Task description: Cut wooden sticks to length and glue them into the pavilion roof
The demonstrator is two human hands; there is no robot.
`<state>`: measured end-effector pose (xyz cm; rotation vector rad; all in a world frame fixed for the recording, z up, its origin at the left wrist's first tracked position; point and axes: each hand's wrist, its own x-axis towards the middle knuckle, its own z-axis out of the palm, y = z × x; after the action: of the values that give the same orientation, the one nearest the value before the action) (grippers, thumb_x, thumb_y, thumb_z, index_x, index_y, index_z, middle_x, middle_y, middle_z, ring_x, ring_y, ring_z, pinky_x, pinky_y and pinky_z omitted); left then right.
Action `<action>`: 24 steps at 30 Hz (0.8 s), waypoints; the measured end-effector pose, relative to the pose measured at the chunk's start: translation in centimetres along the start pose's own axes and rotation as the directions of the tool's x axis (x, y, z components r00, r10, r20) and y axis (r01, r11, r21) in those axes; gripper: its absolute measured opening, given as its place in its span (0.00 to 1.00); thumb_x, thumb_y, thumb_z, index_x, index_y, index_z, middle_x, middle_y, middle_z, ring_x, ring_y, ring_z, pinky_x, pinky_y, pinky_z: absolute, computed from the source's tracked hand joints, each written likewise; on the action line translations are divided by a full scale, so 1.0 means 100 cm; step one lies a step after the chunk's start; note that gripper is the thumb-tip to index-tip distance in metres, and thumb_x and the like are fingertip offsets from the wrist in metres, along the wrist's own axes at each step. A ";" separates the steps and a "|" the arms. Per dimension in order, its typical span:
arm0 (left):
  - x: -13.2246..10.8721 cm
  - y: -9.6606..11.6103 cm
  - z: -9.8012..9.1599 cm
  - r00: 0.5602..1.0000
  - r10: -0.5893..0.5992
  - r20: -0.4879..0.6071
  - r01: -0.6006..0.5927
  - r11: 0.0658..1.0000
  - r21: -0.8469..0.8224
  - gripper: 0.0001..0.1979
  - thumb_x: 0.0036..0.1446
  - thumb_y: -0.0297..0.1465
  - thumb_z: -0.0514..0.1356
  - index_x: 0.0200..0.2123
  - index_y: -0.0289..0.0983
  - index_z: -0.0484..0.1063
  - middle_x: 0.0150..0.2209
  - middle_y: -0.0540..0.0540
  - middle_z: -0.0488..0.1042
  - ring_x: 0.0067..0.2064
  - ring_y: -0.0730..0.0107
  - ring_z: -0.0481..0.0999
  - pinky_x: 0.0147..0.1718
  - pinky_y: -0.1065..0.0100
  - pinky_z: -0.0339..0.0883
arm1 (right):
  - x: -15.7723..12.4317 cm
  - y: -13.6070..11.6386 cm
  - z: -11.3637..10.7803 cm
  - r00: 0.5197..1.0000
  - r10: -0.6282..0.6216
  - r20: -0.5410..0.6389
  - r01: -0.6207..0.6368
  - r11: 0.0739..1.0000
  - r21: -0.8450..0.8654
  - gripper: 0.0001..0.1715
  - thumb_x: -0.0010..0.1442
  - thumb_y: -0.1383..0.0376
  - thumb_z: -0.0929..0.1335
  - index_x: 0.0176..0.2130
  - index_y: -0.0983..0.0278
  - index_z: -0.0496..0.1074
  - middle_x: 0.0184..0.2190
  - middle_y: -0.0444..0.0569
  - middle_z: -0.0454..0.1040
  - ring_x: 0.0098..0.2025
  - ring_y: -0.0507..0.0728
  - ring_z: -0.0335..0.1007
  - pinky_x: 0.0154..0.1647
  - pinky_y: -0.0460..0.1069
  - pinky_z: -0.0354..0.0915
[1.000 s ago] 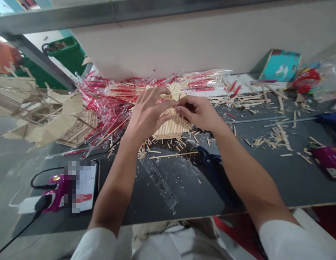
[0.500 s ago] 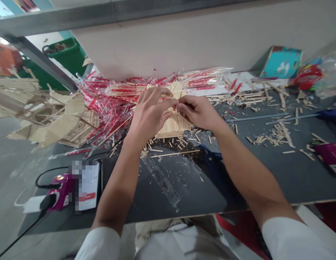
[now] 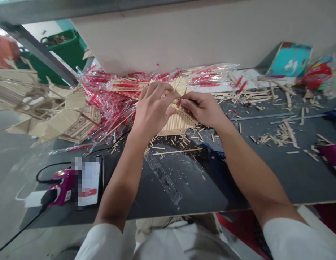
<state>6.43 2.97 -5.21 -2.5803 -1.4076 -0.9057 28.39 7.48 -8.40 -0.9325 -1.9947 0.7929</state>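
A small model built of pale wooden sticks (image 3: 173, 124) sits on the dark table, its lower slatted panel showing below my hands. My left hand (image 3: 154, 110) curls over its left side, fingers bent and thumb against it, gripping it. From the right, my right hand (image 3: 202, 108) reaches in with thumb and forefinger pinched at the model's middle, around what looks like a short wooden stick (image 3: 179, 103). The fingertips of both hands almost meet there. My left hand hides part of the model's upper side.
Red-and-clear plastic packets of sticks (image 3: 113, 97) lie behind and left. Larger stick models (image 3: 56, 119) stand at far left. A phone (image 3: 90, 182) and a purple power socket (image 3: 62, 186) lie front left. Nearer are a clear ruler (image 3: 164, 178) and blue-handled pliers (image 3: 213, 159). Stick offcuts (image 3: 281, 135) are scattered rightward.
The view has shifted slightly, so the things on the right appear farther right. Both hands stay at the model, with only small movement of the right fingertips.
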 end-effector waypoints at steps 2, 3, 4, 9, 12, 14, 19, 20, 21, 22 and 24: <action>0.000 -0.001 0.001 1.000 -0.003 0.000 0.003 1.000 0.003 0.16 0.67 0.35 0.70 0.57 0.46 0.77 0.59 0.42 0.76 0.67 0.42 0.71 0.68 0.40 0.63 | 0.000 0.001 0.001 1.000 0.007 -0.002 -0.007 1.000 0.005 0.17 0.74 0.52 0.68 0.42 0.60 0.80 0.23 0.42 0.70 0.26 0.53 0.62 0.31 0.50 0.58; 0.000 -0.001 0.002 1.000 -0.003 -0.003 0.003 1.000 0.009 0.15 0.68 0.35 0.69 0.56 0.46 0.77 0.59 0.42 0.77 0.67 0.42 0.72 0.68 0.40 0.64 | 0.000 0.001 0.002 1.000 0.007 -0.005 -0.006 1.000 0.011 0.17 0.74 0.52 0.68 0.42 0.60 0.80 0.23 0.42 0.70 0.26 0.53 0.62 0.31 0.50 0.58; 0.000 -0.002 0.002 1.000 -0.001 -0.004 0.001 1.000 0.017 0.15 0.68 0.36 0.69 0.56 0.45 0.77 0.58 0.42 0.77 0.66 0.42 0.72 0.67 0.40 0.64 | 0.000 0.001 0.003 1.000 0.003 -0.010 -0.002 1.000 0.015 0.17 0.74 0.52 0.68 0.41 0.60 0.80 0.23 0.42 0.70 0.26 0.53 0.63 0.31 0.50 0.58; 0.001 0.000 0.001 1.000 0.017 0.003 -0.017 1.000 0.017 0.15 0.69 0.34 0.67 0.57 0.46 0.77 0.57 0.42 0.78 0.65 0.43 0.72 0.67 0.40 0.65 | 0.001 -0.001 0.004 0.999 -0.015 -0.038 0.014 0.999 -0.029 0.17 0.74 0.53 0.68 0.40 0.60 0.80 0.24 0.42 0.71 0.27 0.53 0.63 0.34 0.51 0.59; 0.001 0.002 -0.001 0.999 0.028 0.019 -0.028 1.000 0.002 0.17 0.69 0.31 0.66 0.59 0.47 0.76 0.58 0.42 0.78 0.66 0.43 0.72 0.67 0.40 0.65 | 0.001 -0.001 0.003 1.000 -0.008 -0.025 0.007 0.999 -0.033 0.17 0.74 0.54 0.68 0.40 0.61 0.80 0.23 0.41 0.70 0.26 0.52 0.61 0.33 0.51 0.58; 0.002 0.002 -0.001 0.999 0.028 0.028 -0.028 1.000 -0.012 0.18 0.68 0.31 0.66 0.59 0.47 0.76 0.57 0.42 0.78 0.67 0.43 0.72 0.68 0.38 0.64 | 0.001 -0.001 0.002 1.000 -0.008 -0.020 0.007 0.999 -0.031 0.17 0.74 0.53 0.68 0.40 0.61 0.80 0.23 0.41 0.69 0.26 0.52 0.61 0.33 0.51 0.57; 0.001 0.001 0.001 0.999 0.034 0.028 -0.033 0.999 -0.011 0.20 0.67 0.29 0.66 0.60 0.48 0.76 0.56 0.42 0.80 0.66 0.43 0.72 0.67 0.38 0.64 | 0.003 -0.002 0.002 1.000 -0.005 -0.003 0.005 1.000 -0.029 0.19 0.74 0.51 0.67 0.39 0.60 0.79 0.23 0.42 0.68 0.28 0.53 0.61 0.33 0.51 0.57; 0.001 0.001 0.001 0.999 0.035 0.026 -0.035 0.999 -0.006 0.20 0.66 0.28 0.66 0.60 0.48 0.76 0.56 0.42 0.80 0.65 0.44 0.73 0.67 0.39 0.64 | 0.003 -0.002 0.002 1.000 -0.008 -0.005 0.008 0.999 -0.032 0.19 0.74 0.52 0.67 0.38 0.60 0.78 0.23 0.42 0.68 0.28 0.53 0.61 0.33 0.51 0.57; 0.001 0.001 0.002 0.999 0.036 0.022 -0.036 0.999 -0.001 0.21 0.66 0.28 0.66 0.60 0.48 0.76 0.57 0.43 0.80 0.65 0.44 0.73 0.67 0.39 0.65 | 0.004 -0.002 0.002 1.000 -0.013 -0.009 0.013 0.999 -0.037 0.19 0.74 0.52 0.67 0.37 0.60 0.78 0.24 0.42 0.68 0.29 0.53 0.61 0.33 0.51 0.57; 0.001 0.001 0.001 0.999 0.038 0.018 -0.038 0.999 0.004 0.21 0.66 0.28 0.66 0.60 0.48 0.76 0.57 0.43 0.80 0.65 0.45 0.73 0.67 0.40 0.65 | 0.004 -0.002 0.002 1.000 -0.019 -0.009 0.019 0.999 -0.042 0.18 0.74 0.53 0.67 0.37 0.60 0.78 0.24 0.42 0.69 0.29 0.53 0.61 0.33 0.51 0.56; 0.000 0.001 0.001 0.999 0.048 0.011 -0.048 0.999 0.012 0.21 0.67 0.28 0.67 0.60 0.48 0.76 0.56 0.43 0.80 0.65 0.45 0.74 0.67 0.40 0.65 | 0.005 -0.002 0.002 1.000 -0.028 -0.007 0.028 0.998 -0.048 0.19 0.74 0.53 0.67 0.36 0.60 0.76 0.23 0.42 0.68 0.28 0.53 0.60 0.33 0.51 0.56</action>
<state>6.58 2.98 -5.26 -2.6019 -1.3431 -0.8754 27.95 7.73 -8.19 -0.9320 -2.0232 0.7277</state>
